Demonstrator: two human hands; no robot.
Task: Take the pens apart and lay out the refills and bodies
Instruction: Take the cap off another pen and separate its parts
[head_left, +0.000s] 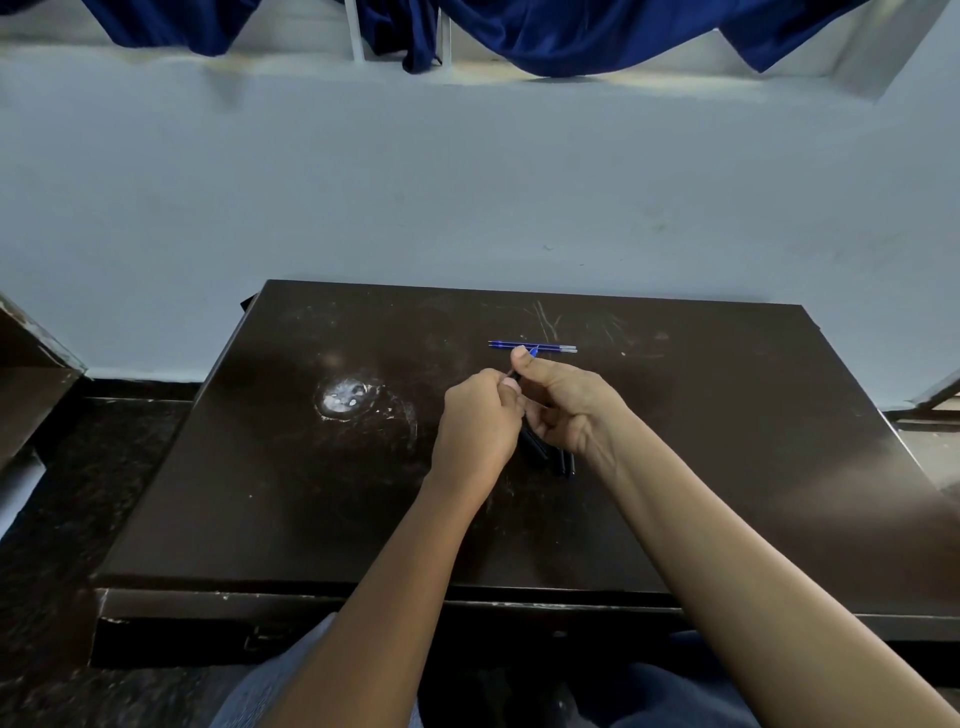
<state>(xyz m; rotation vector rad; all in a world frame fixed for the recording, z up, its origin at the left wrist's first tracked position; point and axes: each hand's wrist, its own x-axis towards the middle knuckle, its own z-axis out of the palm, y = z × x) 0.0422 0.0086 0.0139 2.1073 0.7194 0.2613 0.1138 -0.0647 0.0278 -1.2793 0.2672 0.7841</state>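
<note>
Both hands meet over the middle of the dark table (291, 467). My left hand (475, 423) and my right hand (569, 402) are both closed on one pen (533, 353), whose blue tip pokes out above my right thumb. Two blue refills (550, 346) lie side by side on the table just beyond my hands. A few dark pen bodies (563, 460) lie on the table beneath my right hand, partly hidden by it.
A whitish worn ring mark (343, 397) sits left of my hands. The table stands against a pale wall (467, 182), with dark floor (78, 467) to its left. Blue cloth (571, 31) hangs above.
</note>
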